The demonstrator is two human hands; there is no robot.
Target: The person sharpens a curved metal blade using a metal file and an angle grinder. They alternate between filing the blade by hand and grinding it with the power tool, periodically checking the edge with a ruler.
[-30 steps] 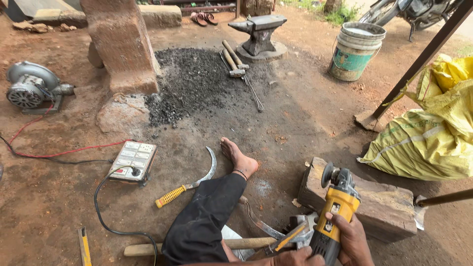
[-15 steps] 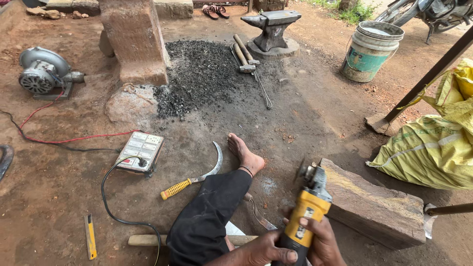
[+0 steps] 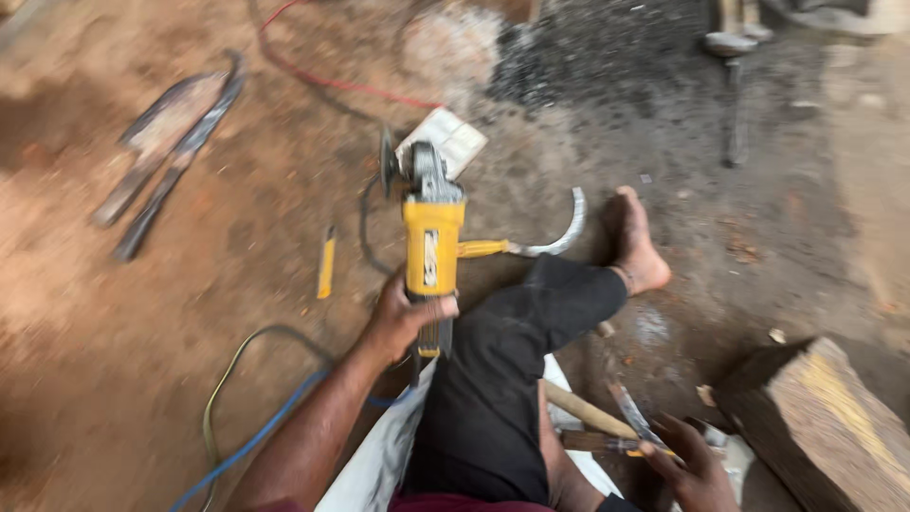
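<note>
Packed red-dirt floor of an outdoor forge, a bit blurry from the head cam. The left hand (image 3: 403, 318) is gripping the rear handle of a yellow angle grinder with a grey disc (image 3: 427, 223), holding it out over the dirt just left of the outstretched black-trousered leg (image 3: 512, 379). The right hand (image 3: 697, 465), right of that leg, is closing on a thin metal blade (image 3: 630, 417). Looks like the pick-up-and-position step; bringing disc to blade will need a steady grip.
</note>
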